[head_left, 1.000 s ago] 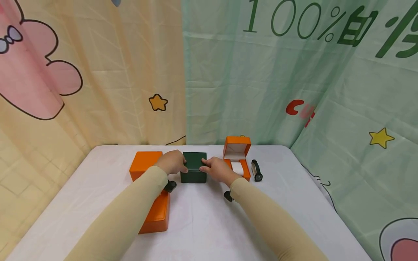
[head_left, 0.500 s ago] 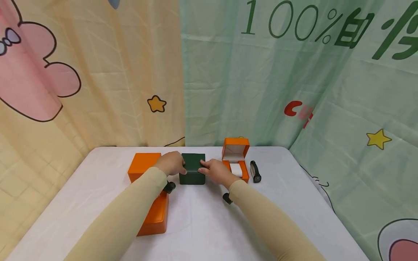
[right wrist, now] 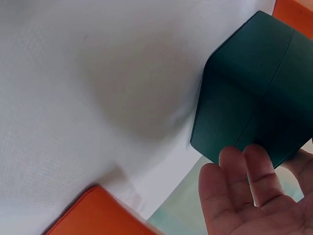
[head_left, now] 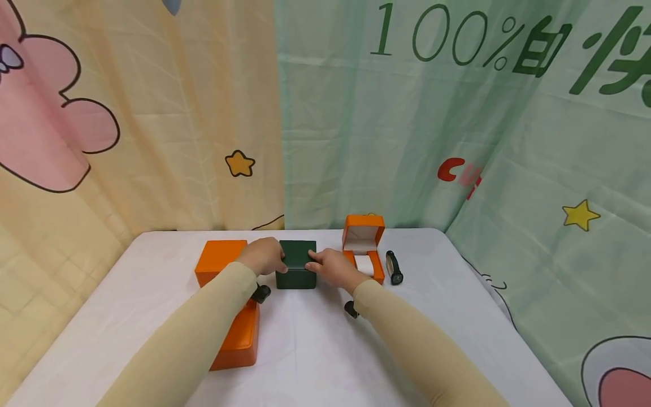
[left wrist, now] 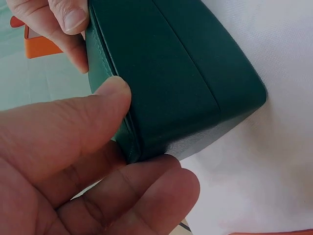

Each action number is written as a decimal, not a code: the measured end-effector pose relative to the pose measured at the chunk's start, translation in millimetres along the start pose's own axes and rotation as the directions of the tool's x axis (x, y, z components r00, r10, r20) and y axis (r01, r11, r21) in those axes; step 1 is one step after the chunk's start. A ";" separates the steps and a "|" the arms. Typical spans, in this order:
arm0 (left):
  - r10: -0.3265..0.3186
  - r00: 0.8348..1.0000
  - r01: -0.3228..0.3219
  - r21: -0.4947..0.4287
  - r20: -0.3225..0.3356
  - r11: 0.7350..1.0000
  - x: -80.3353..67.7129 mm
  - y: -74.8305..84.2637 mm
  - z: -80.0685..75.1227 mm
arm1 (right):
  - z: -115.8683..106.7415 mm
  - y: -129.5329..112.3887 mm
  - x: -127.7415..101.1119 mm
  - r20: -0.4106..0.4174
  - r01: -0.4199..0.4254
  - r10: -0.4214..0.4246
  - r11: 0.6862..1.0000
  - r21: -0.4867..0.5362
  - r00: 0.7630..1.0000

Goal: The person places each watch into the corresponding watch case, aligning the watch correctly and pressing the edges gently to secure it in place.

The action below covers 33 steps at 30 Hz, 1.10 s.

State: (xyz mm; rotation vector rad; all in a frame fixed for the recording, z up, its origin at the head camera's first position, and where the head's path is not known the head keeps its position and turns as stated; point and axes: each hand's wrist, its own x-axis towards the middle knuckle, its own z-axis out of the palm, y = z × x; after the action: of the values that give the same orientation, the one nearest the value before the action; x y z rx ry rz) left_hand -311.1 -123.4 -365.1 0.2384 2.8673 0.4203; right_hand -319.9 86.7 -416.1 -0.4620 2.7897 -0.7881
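Note:
A closed dark green box [head_left: 297,278] with a lid seam stands on the white table between the two hands. My left hand [head_left: 263,256] grips its left side, with the thumb [left wrist: 115,92] on the lid's edge and the fingers against the side. On the right side my right hand [head_left: 336,268] holds the box, several fingertips [right wrist: 234,161] touching the side wall. To the right of it stands an open orange watch box [head_left: 363,226], its white cushion [head_left: 364,265] showing. A black wristwatch [head_left: 394,268] lies beside that box.
At the back left is a closed orange box [head_left: 220,259], partly behind the left arm. A larger orange box [head_left: 238,343] sits nearer, also partly covered by that sleeve. Curtains [head_left: 366,130] hang behind the table [head_left: 315,362].
The head view has shifted slightly, so the scene sits a little further left. Both hands stay on the green box, and its lid remains closed.

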 end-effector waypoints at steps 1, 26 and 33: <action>0.002 1.000 -0.002 0.002 0.001 1.000 -0.1 -0.1 0.1 | 0.2 0.2 0.0 0.003 0.003 -0.003 1.000 -0.002 1.000; 0.021 1.000 -0.021 0.035 -0.002 0.999 -6.9 17.8 -8.7 | -15.8 3.4 -16.6 -0.003 0.023 -0.023 0.999 -0.039 1.000; 0.141 0.988 -0.149 -0.151 -0.067 0.977 -4.9 57.3 3.2 | -55.5 25.2 -42.3 -0.208 0.093 -0.098 0.995 -0.035 0.973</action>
State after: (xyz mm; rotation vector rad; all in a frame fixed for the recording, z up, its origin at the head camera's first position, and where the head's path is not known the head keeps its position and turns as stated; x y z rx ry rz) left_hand -298.3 -69.4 -349.8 0.4153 2.8622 0.6859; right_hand -302.0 148.1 -378.5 -0.5511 2.9938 -0.8703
